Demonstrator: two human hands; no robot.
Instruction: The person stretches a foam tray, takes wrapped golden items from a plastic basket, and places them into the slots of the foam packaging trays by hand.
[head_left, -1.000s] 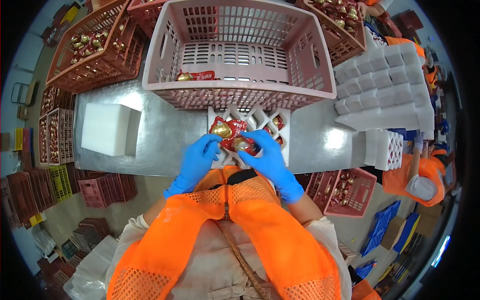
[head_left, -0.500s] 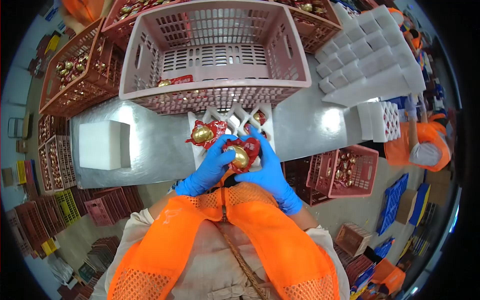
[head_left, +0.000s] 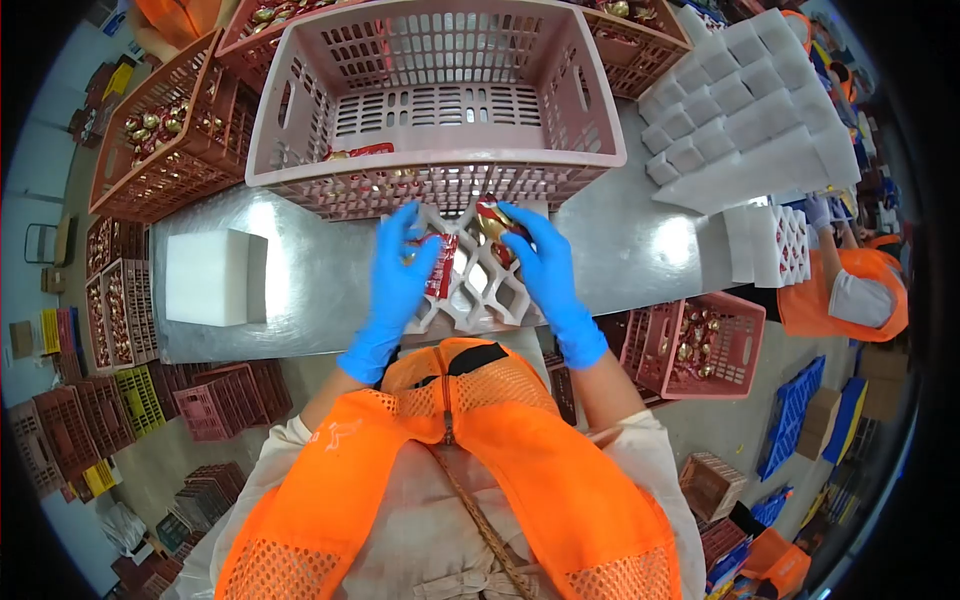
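Observation:
In front of me lies a white foam divider (head_left: 462, 305) with diamond-shaped cells. My left hand (head_left: 395, 275), in a blue glove, curls round a red-and-gold wrapped packet (head_left: 440, 268) at the divider's left side. At its upper right, my right hand (head_left: 548, 268), also gloved, has its fingers on a second red-and-gold wrapped packet (head_left: 490, 218) that sits tilted at a cell. The fingers partly cover both packets.
Just beyond the divider stands a large pink crate (head_left: 440, 172) with a few packets inside. A white foam block (head_left: 205, 278) is on the metal table (head_left: 625, 260) at left. Stacked foam (head_left: 745, 110) rises at right. A co-worker in an orange vest (head_left: 850, 290) works there.
My hands have parted and moved forward. The packet both held is now at an upper-right cell under my right hand. My left hand has gone to the packet lying on the left.

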